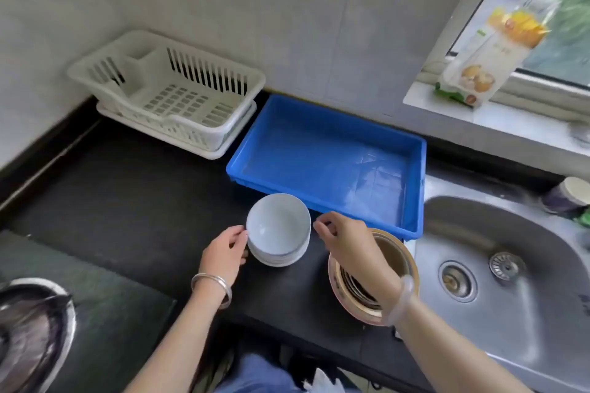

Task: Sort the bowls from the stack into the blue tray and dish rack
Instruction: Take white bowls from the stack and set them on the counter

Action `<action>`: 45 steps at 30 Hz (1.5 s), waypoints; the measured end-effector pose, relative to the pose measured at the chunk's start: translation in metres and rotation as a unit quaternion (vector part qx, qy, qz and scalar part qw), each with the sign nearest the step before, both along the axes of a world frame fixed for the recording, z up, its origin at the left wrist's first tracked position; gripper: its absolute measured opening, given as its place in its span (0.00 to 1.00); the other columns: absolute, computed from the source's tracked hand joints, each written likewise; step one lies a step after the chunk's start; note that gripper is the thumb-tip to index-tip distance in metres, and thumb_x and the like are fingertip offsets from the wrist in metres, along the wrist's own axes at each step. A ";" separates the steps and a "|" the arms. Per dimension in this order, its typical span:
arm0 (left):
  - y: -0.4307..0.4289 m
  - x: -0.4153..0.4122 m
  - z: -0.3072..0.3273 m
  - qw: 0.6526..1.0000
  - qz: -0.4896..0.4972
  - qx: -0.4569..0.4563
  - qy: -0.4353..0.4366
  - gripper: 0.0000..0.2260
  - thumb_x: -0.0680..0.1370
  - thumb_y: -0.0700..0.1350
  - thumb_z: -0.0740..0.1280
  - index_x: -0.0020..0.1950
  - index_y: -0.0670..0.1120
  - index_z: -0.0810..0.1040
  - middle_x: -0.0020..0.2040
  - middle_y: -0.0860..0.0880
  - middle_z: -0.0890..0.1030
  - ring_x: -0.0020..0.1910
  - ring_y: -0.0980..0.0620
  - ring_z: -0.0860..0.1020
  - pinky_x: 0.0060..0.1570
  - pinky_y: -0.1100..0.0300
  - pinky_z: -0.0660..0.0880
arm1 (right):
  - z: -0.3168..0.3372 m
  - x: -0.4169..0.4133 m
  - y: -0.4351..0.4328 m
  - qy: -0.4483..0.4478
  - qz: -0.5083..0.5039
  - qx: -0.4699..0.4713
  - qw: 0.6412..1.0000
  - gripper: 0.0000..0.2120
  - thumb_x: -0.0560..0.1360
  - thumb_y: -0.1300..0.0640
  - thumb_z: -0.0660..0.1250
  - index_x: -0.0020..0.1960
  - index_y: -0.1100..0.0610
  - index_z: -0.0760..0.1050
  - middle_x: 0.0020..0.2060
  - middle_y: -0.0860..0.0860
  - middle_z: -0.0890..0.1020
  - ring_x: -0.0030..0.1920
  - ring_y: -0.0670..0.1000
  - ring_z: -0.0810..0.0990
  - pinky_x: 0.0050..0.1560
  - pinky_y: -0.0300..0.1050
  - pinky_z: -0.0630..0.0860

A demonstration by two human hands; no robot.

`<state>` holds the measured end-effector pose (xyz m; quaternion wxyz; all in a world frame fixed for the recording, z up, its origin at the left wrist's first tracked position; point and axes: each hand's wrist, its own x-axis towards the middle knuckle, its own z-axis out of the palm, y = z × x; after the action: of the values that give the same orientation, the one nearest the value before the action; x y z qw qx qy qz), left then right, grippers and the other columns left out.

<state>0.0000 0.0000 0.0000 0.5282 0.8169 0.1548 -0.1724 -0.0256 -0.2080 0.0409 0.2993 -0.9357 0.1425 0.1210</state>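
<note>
A black countertop (134,207) fills the middle and left of the frame, seen from above. At the right, a steel sink (498,268) takes up the lower right, with its drain near the centre of the basin.

A blue tray (322,150) sits at the centre of the frame, just left of the sink. It is rectangular and shallow, with nothing in it; its long axis runs from the upper left down toward the lower right, and its near right corner overlaps the sink's rim. Just beside its far left corner, in the upper left of the frame, stands a white slatted dish rack (172,92) on a white drip tray, also holding nothing, its long axis running roughly the same way.

Just below the blue tray's near edge, at the centre of the frame, a stack of white bowls (278,230) rests on the countertop, openings facing up. To its lower right sits a second stack of larger bowls with tan and gold rims (396,262), partly hidden by the right forearm.

The left hand (225,254), a silver bangle on its wrist, touches the left side of the white stack with curled fingers, thumb at the top bowl's rim. The right hand (343,238) is loosely open just right of the stack, thumb and forefinger pinched close together near the rim; whether they touch the rim cannot be told.
</note>
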 end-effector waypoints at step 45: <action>-0.011 0.024 0.032 0.990 0.120 0.043 -0.058 0.10 0.72 0.35 0.68 0.42 0.51 0.77 0.40 0.53 0.79 0.40 0.53 0.78 0.32 0.60 0.78 | 0.040 0.044 -0.019 -0.119 -0.077 0.047 0.989 0.09 0.72 0.57 0.64 0.35 0.57 0.76 0.28 0.52 0.83 0.32 0.49 0.83 0.39 0.43 0.78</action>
<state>0.0245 -0.0111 0.0320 0.5174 0.8230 0.2282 -0.0533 0.0182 -0.2272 0.0805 0.3662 -0.9146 0.1711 -0.0081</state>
